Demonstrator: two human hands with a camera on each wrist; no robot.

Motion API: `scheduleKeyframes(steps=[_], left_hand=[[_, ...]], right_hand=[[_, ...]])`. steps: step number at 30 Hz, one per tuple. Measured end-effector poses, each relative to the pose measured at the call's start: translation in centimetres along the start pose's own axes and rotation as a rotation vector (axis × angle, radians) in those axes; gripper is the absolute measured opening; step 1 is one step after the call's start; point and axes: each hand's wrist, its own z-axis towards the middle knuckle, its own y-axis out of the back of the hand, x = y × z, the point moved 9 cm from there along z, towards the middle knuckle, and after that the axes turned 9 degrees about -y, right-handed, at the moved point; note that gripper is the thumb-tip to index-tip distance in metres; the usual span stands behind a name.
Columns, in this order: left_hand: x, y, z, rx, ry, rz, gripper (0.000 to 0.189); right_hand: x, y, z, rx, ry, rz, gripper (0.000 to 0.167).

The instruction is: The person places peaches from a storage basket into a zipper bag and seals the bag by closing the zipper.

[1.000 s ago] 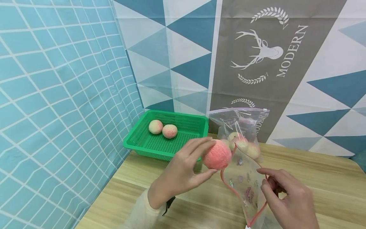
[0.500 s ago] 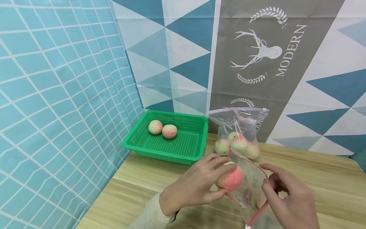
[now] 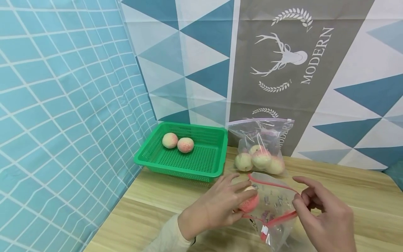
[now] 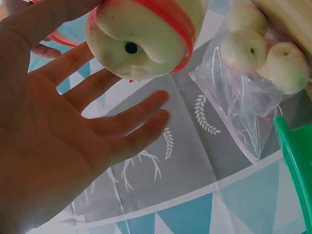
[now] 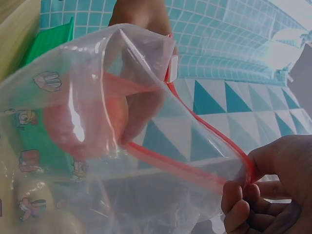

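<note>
Two hands: left hand (image 3: 217, 206) cups the peach (image 3: 251, 202), right hand (image 3: 324, 218) pinches the bag (image 3: 277, 210) rim.

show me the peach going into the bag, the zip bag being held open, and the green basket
peach (image 3: 251, 204), head view, its pink side past the left fingers
zip bag (image 3: 277, 204), head view, the clear printed wall below the red rim
green basket (image 3: 201, 160), head view, its bare mesh floor

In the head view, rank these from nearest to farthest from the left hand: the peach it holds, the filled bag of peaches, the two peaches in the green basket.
1. Held peach: in the left hand, at the open bag's mouth.
2. Filled bag of peaches: behind the hand, slightly right.
3. Basket peaches: far left, inside the green basket.
</note>
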Motion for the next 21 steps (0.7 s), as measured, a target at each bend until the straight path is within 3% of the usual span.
scheduleKeyframes(steps=[4,12,21], left_hand=[[-0.3,-0.3,0.1,0.007,0.011,0.030,0.059],[0.1,-0.5,-0.1,0.022,0.096,0.131,0.063],[0.0,-1.8,-0.4,0.113,0.096,0.107,0.063]], right_hand=[[-0.1,0.1,0.0,-0.009,-0.010,-0.005,0.040],[0.1,0.0,0.1,-0.003,0.003,-0.025,0.041],[0.1,0.6,0.2,-0.029,0.054,0.002,0.041]])
